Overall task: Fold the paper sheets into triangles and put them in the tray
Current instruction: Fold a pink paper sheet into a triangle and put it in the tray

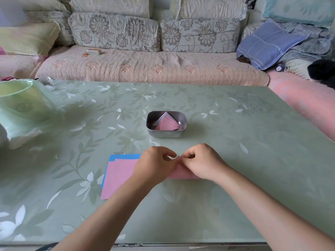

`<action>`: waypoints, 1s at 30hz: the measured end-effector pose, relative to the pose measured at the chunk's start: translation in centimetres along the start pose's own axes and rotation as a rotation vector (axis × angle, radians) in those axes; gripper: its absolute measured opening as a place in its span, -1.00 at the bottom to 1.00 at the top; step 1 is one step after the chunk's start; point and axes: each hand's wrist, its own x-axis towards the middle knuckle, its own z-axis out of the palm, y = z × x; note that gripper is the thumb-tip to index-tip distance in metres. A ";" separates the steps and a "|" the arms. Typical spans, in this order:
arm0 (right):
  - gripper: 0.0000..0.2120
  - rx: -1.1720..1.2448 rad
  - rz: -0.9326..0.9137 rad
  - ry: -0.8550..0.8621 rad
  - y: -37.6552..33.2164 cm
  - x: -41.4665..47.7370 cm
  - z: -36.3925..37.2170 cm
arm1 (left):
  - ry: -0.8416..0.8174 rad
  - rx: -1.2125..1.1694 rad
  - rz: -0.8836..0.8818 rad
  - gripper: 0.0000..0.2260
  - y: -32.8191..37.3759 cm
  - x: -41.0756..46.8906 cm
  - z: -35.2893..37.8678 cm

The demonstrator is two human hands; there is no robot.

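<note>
A pink paper sheet [181, 173] lies on the table under both hands, partly folded. My left hand [155, 165] and my right hand [201, 161] pinch its top corner together at the middle. To the left lies a small stack of flat sheets, pink [117, 176] on top and blue [125, 156] showing beneath. Behind the hands stands a small metal tray [165, 134] with several folded pink and pale triangles [166, 123] inside it.
A green plastic bag [21, 107] sits at the table's far left. The table wears a green floral cloth [253, 142]. Beyond it runs a sofa [145, 67] with cushions, a blue pillow [266, 42] and a small box [93, 51].
</note>
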 end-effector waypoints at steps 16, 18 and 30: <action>-0.76 -0.345 -0.153 0.171 0.6 0.3 2.0 | -0.190 0.370 0.441 -0.76 -0.9 -1.5 -1.9; -0.77 -0.366 -0.160 0.196 0.6 0.2 2.2 | -0.208 0.378 0.441 -0.75 -0.9 -1.7 -2.1; -0.71 -0.513 -0.410 0.086 1.2 -1.7 1.4 | -0.174 0.507 0.502 -0.73 -1.0 -2.3 -1.8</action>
